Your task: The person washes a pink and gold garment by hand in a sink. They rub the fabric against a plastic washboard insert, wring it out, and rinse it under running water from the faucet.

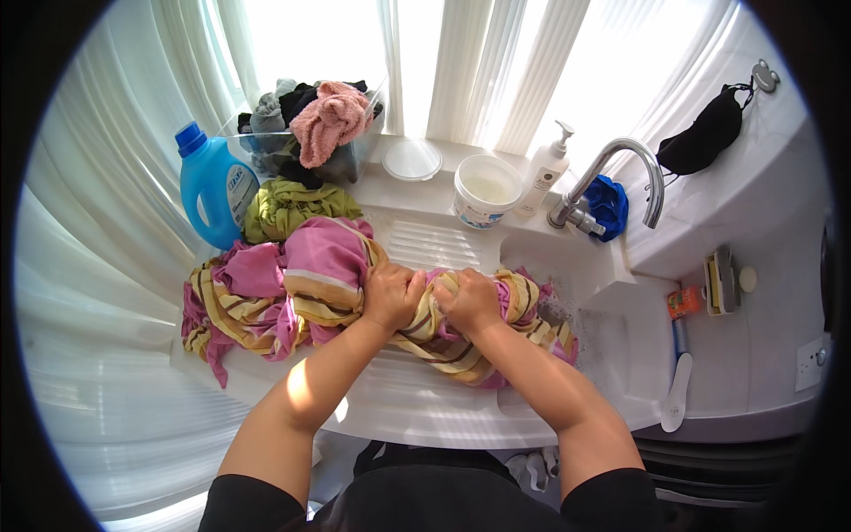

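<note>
Left hand point(390, 298) and right hand point(468, 301) both clenched on pink-and-yellow striped fabric point(330, 266), bunched beneath and to either side of them across the ribbed washboard point(436, 246). Long axis roughly 9 to 4 o'clock; bulk at 9, narrower end pointing toward 4, at the basin point(634, 350). Green cloth point(297, 208) at 10.
</note>
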The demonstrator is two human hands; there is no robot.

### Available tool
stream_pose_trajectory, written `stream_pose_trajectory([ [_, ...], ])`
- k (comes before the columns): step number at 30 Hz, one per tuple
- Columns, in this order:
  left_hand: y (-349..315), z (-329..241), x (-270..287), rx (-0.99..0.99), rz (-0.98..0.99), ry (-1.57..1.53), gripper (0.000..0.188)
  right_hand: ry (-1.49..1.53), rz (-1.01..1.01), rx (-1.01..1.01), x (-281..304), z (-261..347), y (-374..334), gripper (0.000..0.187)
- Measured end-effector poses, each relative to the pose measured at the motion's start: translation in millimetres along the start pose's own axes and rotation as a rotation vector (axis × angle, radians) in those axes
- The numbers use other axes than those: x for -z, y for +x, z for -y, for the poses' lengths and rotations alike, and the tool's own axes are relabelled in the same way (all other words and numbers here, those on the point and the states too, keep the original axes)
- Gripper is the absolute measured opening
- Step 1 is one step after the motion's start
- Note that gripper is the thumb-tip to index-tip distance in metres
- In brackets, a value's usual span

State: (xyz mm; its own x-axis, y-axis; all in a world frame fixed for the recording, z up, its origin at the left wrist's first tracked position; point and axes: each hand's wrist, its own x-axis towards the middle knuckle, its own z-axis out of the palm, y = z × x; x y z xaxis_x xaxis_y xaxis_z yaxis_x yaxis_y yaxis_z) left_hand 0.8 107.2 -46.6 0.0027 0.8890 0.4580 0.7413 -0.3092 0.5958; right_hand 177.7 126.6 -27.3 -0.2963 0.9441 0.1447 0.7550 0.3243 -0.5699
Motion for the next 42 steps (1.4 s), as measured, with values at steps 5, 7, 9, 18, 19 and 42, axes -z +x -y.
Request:
stream_pose_trajectory([
  [5,28,3,19,0.114,0.372,-0.102,0.030,0.023,0.104,-0.104,21,24,6,0.052],
  [7,-7,-11,46,-0.255,0.302,0.017,0.034,0.133,0.276,0.192,48,19,-39,0.064],
  [9,-46,-45,84,-0.421,0.216,0.016,0.052,0.031,0.041,0.564,61,11,-97,0.074],
  [18,10,1,-12,0.021,0.043,0.059,0.027,0.090,-0.168,0.027,-1,1,7,0.040],
  [19,30,3,-16,-0.088,-0.101,0.030,0.029,0.044,-0.293,0.014,0,1,21,0.043],
  [42,22,-3,2,-0.066,0.632,0.100,0.041,-0.003,0.335,-0.061,24,20,5,0.036],
])
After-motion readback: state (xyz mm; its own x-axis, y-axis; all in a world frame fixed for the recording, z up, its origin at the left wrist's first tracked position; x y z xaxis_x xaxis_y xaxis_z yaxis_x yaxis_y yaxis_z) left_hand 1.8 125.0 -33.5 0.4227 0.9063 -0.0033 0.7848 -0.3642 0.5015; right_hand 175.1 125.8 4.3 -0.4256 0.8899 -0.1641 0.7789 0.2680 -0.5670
